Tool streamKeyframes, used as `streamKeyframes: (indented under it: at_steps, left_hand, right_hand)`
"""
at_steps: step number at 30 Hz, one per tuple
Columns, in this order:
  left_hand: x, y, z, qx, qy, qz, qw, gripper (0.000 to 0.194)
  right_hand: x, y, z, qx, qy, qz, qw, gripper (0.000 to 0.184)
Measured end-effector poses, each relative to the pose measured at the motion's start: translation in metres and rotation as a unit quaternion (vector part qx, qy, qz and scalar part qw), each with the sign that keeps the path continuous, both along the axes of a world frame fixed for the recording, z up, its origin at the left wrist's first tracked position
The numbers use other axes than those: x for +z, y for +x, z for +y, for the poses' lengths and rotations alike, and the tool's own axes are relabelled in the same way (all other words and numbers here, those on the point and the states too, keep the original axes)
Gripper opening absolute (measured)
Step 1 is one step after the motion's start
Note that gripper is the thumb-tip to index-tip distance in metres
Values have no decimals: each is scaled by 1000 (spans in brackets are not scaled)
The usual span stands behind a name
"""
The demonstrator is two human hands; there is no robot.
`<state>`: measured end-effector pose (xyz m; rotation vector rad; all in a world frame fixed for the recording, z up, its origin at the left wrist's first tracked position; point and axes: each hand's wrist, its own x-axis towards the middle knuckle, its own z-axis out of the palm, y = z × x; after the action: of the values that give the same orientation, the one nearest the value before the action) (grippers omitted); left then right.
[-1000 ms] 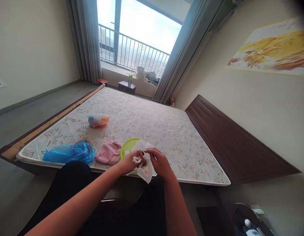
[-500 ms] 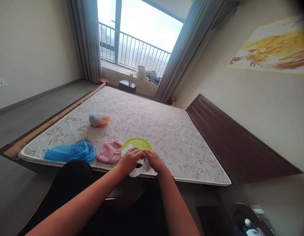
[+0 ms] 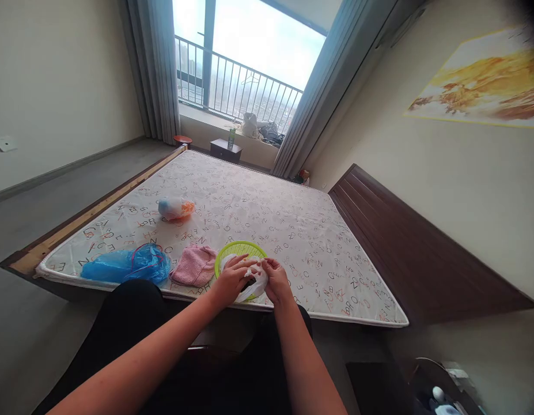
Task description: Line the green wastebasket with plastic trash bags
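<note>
My left hand [image 3: 230, 280] and my right hand [image 3: 275, 280] are both closed on a crumpled white plastic bag [image 3: 253, 285], which has something dark inside. They hold it over the near side of a lime-green plastic basket [image 3: 241, 252] at the front edge of the mattress [image 3: 258, 219]. My fingers pinch the bag from both sides. A pink cloth [image 3: 194, 266] lies just left of the basket.
A blue plastic bag [image 3: 126, 264] lies at the near left of the mattress and a bag with orange and blue contents [image 3: 175, 208] lies farther back. A dark wooden headboard [image 3: 405, 253] runs along the right. A small dark table [image 3: 226, 150] stands by the window.
Both hands have moved forward and down with the white bag, from in front of the mattress edge onto the green basket. The bag is now bunched smaller between my fingers.
</note>
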<state>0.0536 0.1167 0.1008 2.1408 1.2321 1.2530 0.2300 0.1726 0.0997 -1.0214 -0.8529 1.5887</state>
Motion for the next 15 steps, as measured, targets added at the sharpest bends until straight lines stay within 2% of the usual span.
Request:
streamKeyframes:
  at_steps: [3, 5, 8, 10, 12, 14, 15]
  left_hand:
    - [-1, -5, -7, 10, 22, -61, 998, 27]
    - [-6, -10, -11, 15, 32, -88, 995, 28]
    - [-20, -20, -13, 29, 11, -103, 994, 29]
    - [-31, -24, -11, 48, -17, -114, 992, 29]
    - [-42, -28, -8, 65, -40, -123, 990, 30]
    - [-50, -33, -6, 74, -62, -123, 988, 31]
    - [-54, -35, -6, 73, -75, -120, 987, 30]
  right_hand:
    - [-6, 28, 18, -130, 49, -17, 990, 42]
    - [-7, 51, 30, -187, 62, -32, 980, 38]
    - [-8, 73, 36, -215, 60, -42, 974, 39]
    - [-9, 75, 31, -223, 60, -49, 972, 42]
    - [-10, 68, 18, -195, 86, -82, 973, 42]
    - [-14, 57, 1, -95, 143, -170, 970, 49]
    - [-17, 50, -8, -26, 178, -236, 955, 57]
